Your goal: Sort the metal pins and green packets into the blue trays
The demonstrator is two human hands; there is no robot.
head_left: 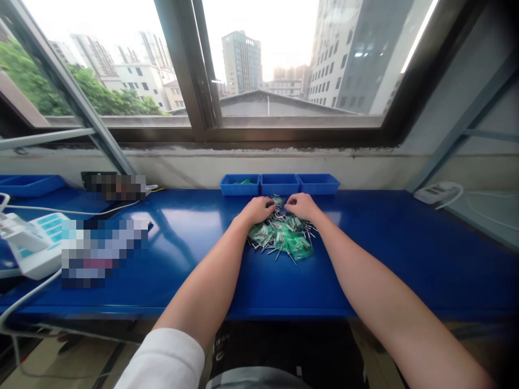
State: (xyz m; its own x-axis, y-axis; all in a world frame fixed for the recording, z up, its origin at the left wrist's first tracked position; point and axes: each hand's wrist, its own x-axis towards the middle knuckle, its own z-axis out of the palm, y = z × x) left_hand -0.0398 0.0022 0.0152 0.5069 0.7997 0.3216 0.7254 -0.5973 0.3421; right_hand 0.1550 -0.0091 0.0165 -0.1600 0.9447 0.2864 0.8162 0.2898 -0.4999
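A heap of thin silver metal pins (276, 251), which look like rivets or screws, lies on the blue worktable (186, 270), mixed with small green-tinted plastic bags (298, 246). My left hand (260, 209) rests at the heap's upper left, fingers curled in and thumb towards the pins. At the upper right, my right hand (302, 206) has its thumb and fingertips drawn together. Between both hands lies a small clear packet (278, 201), close to the left fingertips. Whatever either hand pinches is too small or hidden to make out.
Behind the heap stand three joined blue bins (279, 185); the left one holds something green. A white power strip (440, 192) lies at the right. Cables and a white and teal device (44, 243) are at the left, beside blurred items. A window is behind.
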